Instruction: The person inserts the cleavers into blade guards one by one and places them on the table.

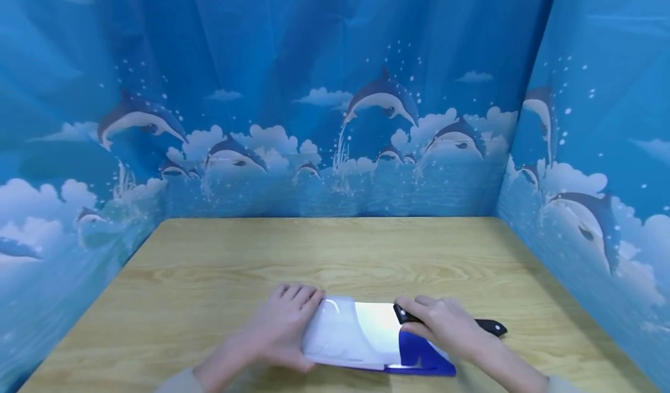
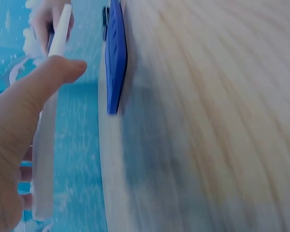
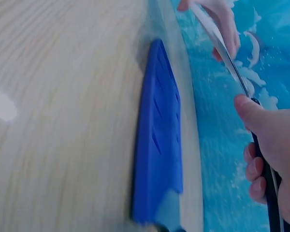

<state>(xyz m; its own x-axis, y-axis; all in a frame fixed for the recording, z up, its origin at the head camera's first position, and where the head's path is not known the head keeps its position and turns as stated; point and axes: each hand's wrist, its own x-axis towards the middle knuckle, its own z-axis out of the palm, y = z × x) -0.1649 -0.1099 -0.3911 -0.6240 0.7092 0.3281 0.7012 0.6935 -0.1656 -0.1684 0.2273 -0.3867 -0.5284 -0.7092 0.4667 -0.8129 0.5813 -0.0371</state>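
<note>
My right hand (image 1: 447, 323) grips the black handle of a cleaver (image 1: 378, 323), its thumb near the blade end. The broad blade points left and runs partly into a white translucent blade cover (image 1: 335, 335). My left hand (image 1: 293, 320) holds that cover at its far end, thumb on the near side and fingers on the other, as the left wrist view shows. Below them a blue blade cover (image 3: 157, 140) lies on the table, partly hidden by the cleaver in the head view. A bit of pale blade (image 3: 169, 210) shows at one end of it.
The wood-grain table (image 1: 235, 259) stretches away in front of the hands. Blue curtains (image 1: 314, 61) printed with dolphins and clouds hang behind it and along both sides.
</note>
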